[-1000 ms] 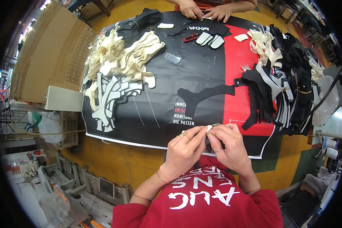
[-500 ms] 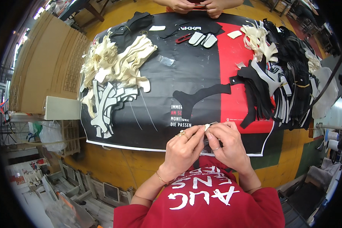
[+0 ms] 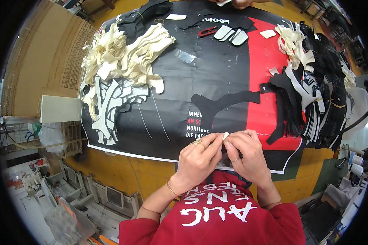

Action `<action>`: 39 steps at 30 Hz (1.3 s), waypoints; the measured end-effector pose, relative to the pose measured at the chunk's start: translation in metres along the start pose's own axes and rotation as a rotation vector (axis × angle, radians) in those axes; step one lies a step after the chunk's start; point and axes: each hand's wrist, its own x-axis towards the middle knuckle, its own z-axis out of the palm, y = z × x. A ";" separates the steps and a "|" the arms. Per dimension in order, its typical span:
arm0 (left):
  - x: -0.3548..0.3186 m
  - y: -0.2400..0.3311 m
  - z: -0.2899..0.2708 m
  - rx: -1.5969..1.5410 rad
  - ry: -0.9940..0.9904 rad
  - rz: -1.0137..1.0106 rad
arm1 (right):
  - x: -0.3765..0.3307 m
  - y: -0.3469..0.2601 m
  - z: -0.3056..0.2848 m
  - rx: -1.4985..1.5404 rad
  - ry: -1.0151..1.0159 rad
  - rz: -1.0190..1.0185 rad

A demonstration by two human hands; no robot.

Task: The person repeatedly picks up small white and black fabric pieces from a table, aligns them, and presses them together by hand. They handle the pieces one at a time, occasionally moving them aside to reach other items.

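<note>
A small white piece is pinched above the near edge of the bench, in front of the body. The left hand and the right hand are brought fingertip to fingertip around it; each grip is drawn together and clamped on the piece, probably because something so small can be steadied only by the tips. Its exact shape cannot be made out, as most of it is covered by the fingers.

Just beyond the hands, a black Y-shaped piece is laid flat, apparently singled out within easy reach. To the left, cream strips are heaped behind overlapping white-faced pieces; to the right, black pieces are stacked. By this spread, the kinds seem to be sorted. A red-handled tool is set farther off.
</note>
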 end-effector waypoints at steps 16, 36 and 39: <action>0.005 -0.016 -0.003 -0.022 -0.020 -0.124 | 0.024 0.009 0.011 -0.008 -0.080 -0.001; 0.019 -0.028 -0.018 -0.452 -0.086 -0.320 | 0.028 0.001 0.006 -0.024 -0.107 -0.042; 0.016 -0.035 -0.019 -0.625 -0.082 -0.403 | 0.029 0.001 0.003 0.047 -0.105 -0.028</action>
